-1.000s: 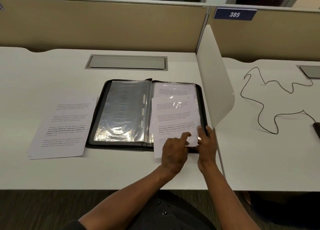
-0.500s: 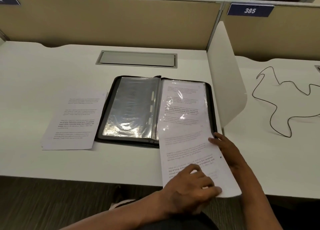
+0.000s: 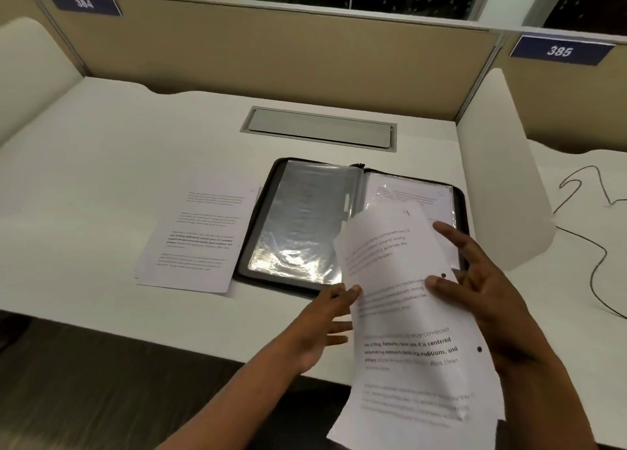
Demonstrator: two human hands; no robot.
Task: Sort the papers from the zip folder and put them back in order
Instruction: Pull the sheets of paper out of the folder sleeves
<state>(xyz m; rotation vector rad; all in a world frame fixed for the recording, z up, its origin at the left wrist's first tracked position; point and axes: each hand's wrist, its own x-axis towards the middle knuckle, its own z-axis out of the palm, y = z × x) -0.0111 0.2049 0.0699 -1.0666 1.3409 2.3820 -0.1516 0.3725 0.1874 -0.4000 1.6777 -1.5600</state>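
Head view: the right hand (image 3: 488, 290) holds a printed sheet (image 3: 407, 331) raised over the open zip folder (image 3: 339, 225), thumb on its face. The left hand (image 3: 322, 324), fingers straight, touches the sheet's left edge. A paper stack (image 3: 200, 236) lies left of the folder.

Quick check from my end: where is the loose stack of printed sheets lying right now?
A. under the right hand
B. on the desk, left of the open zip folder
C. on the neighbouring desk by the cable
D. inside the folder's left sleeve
B: the stack of printed sheets lies flat on the desk, just left of the open zip folder.
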